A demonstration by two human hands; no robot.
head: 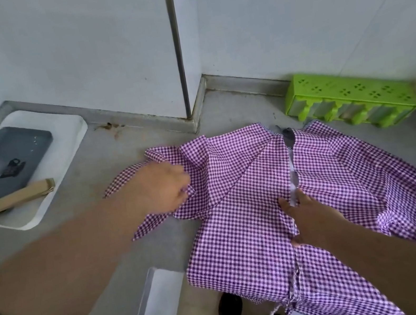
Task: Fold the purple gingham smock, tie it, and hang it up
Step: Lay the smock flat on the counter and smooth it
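The purple gingham smock [243,223] lies spread on the grey counter [107,158], its lower part hanging over the front edge. My left hand [159,186] grips a bunched fold of the smock's left side, near a loose tie strip [121,179]. My right hand [309,217] lies flat with straight fingers on the smock's middle seam, pressing it down. A dark hanger hook [288,136] shows at the collar.
A white sink [71,142] at the left holds a dark tray [2,165] and a cardboard box [14,198]. A green plastic rack [349,99] stands at the back right by the wall. A metal pole [176,43] rises at the wall corner. Shoes show below.
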